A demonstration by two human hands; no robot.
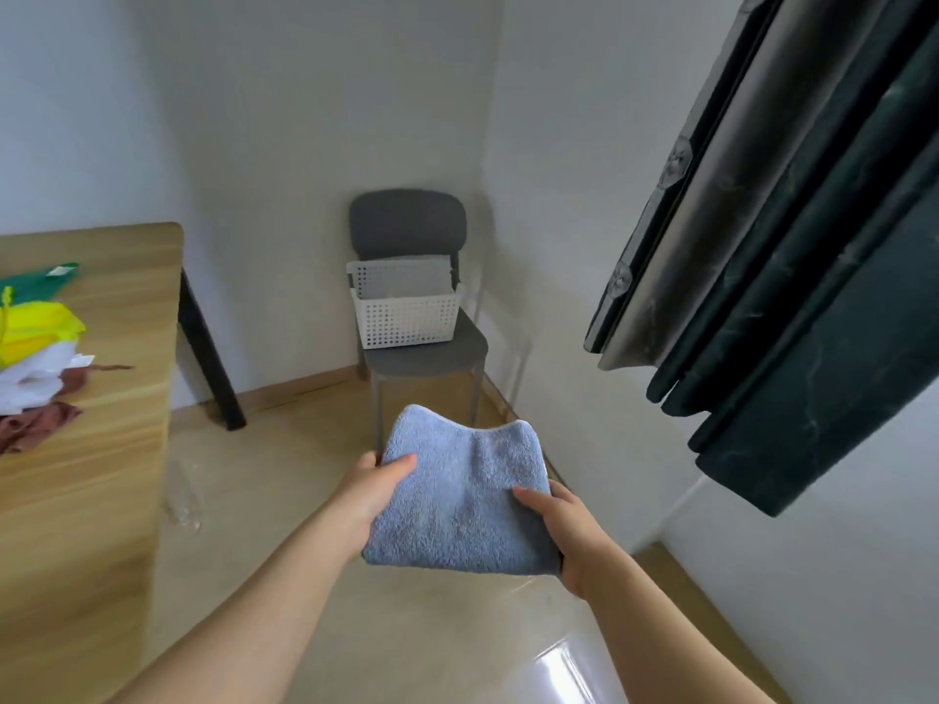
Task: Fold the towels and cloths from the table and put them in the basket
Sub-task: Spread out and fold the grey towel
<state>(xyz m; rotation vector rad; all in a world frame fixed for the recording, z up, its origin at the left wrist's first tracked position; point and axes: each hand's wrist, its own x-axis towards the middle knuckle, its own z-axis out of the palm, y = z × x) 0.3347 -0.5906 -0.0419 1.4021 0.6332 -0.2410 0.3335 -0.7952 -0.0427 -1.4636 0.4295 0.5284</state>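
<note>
well, the table (101, 449) on my left holds a heap of cloths (35, 358) not yet folded. ahead, the chair (432, 355) carries the white basket (406, 317). the folded blue towel (457, 500) is in the air between them, my left hand (366, 495) and right hand (564, 530) pinching its sides, thumbs on top. i should keep it level and lay it in flat so the fold holds.

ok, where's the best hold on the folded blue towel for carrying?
Its two side edges: left hand and right hand from either side, thumbs on top, support underneath. The blue towel is limp and dips in the middle, so a one-sided hold would likely spill the folds.
</note>
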